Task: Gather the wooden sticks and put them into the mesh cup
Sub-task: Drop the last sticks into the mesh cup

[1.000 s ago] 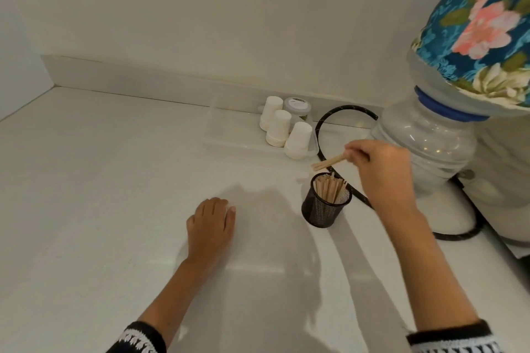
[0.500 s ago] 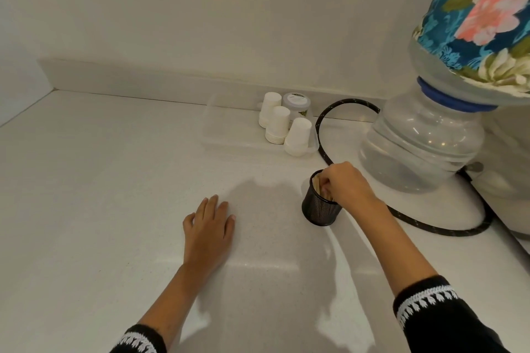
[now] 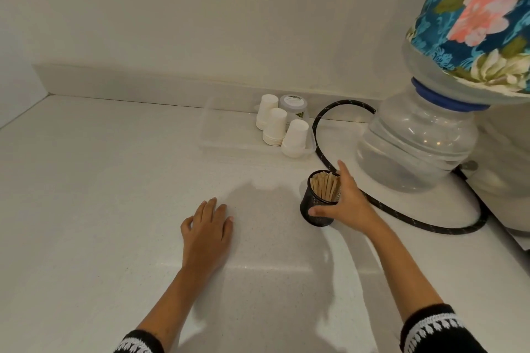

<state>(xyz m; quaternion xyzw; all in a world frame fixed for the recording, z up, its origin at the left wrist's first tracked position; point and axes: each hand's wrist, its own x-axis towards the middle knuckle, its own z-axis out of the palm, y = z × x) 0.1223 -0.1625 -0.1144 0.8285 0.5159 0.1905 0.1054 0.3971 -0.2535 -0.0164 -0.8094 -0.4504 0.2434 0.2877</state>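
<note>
Your right hand wraps the black mesh cup, thin wooden sticks upright inside; left hand lies flat.

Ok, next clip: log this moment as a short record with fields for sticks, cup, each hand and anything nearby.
sticks: wooden sticks stand upright in the cup; none visible on the counter
cup: black mesh cup, upright on the white counter
right hand: right hand grips the cup's side
left hand: left hand rests flat on the counter
nearby: paper cups in a clear tray; black hose; water bottle
</note>
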